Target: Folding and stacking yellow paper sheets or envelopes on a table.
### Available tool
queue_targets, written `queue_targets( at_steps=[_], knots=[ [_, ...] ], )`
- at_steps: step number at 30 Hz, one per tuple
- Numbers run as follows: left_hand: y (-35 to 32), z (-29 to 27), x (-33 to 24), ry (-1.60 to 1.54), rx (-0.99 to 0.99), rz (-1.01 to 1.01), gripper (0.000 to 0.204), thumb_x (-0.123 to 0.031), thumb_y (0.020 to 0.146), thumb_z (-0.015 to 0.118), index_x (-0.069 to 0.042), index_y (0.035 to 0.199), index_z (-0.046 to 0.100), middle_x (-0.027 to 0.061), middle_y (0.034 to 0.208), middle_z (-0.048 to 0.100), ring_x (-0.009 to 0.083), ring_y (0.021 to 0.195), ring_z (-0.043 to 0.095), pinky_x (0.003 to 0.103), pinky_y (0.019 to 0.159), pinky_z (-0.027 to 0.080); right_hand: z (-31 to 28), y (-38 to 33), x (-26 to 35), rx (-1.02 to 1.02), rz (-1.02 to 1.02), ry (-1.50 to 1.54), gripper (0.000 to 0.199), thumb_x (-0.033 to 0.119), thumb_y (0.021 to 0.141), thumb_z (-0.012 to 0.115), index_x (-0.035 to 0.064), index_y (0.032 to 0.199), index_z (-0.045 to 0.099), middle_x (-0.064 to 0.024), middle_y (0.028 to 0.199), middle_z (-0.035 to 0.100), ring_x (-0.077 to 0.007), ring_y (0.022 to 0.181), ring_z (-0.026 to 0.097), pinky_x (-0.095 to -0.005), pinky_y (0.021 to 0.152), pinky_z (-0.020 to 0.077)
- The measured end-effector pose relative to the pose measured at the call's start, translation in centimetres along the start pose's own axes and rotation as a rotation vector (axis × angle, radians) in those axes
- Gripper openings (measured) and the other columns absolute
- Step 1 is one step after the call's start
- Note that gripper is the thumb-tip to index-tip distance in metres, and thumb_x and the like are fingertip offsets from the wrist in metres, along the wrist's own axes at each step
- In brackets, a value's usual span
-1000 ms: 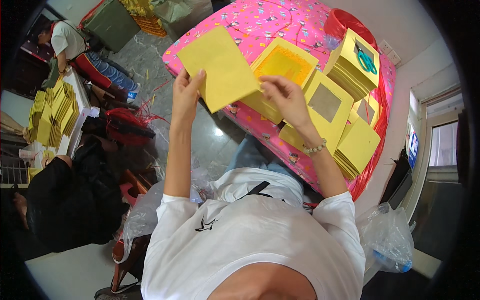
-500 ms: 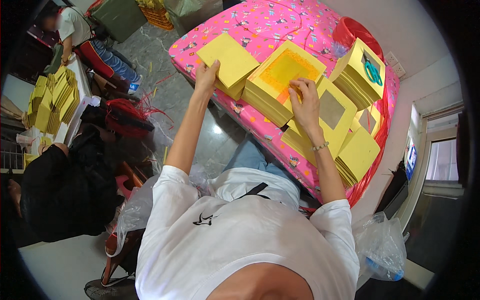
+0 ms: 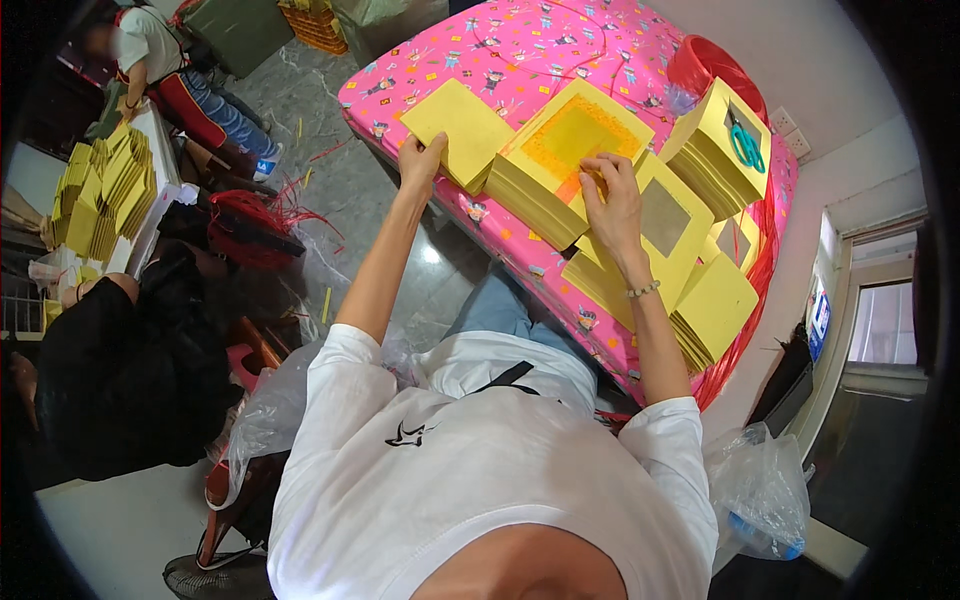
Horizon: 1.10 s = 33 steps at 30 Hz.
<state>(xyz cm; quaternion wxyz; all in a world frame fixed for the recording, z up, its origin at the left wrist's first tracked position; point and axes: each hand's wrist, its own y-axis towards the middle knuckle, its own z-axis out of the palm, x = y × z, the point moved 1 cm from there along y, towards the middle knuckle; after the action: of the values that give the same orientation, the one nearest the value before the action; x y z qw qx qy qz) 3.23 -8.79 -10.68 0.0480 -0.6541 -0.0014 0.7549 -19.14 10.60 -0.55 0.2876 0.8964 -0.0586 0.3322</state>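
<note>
My left hand (image 3: 420, 163) grips the near-left edge of a yellow paper stack (image 3: 458, 130), its thumb on top and its other fingers partly hidden at the edge. Just right of that lies a taller stack of yellow paper (image 3: 535, 210); its top sheet carries an orange-bordered bright yellow square (image 3: 572, 138). Over this square's near right part is my right hand (image 3: 612, 195), fingers curled in toward the thumb. Whatever the fingertips pinch, if anything, is too small to make out. A beaded bracelet (image 3: 642, 290) circles my right wrist.
More yellow stacks with grey squares (image 3: 662, 218) lie to the right. Teal-handled scissors (image 3: 745, 145) rest on one. Red plastic strands (image 3: 765, 290) hang along the right side of the pink tablecloth (image 3: 545, 50). At far left, a person (image 3: 150, 55) stands by a table of yellow bundles (image 3: 110, 190).
The left-hand stack's top has shifted slightly right and down, my left hand moving with it. My right hand stays almost in place. The person at far left has shifted a little.
</note>
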Motion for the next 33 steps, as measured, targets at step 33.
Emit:
queue_targets(
  at_steps=[33],
  knots=[
    [-2.1,-1.6,-0.9,0.634,-0.386,0.405,0.076,-0.029,0.08,0.068,0.007,0.134,0.03,0.0229,0.117,0.046,0.0264,0.102,0.051,0.034,0.082,0.045,-2.5,-1.5,2.1,0.151,-0.09,-0.127,0.015,0.02,0.081,0.067,0.0051,0.082,0.069,-0.0086,0.08,0.065,-0.0243,0.075,0.062,-0.0327,0.065,0.0483]
  ],
)
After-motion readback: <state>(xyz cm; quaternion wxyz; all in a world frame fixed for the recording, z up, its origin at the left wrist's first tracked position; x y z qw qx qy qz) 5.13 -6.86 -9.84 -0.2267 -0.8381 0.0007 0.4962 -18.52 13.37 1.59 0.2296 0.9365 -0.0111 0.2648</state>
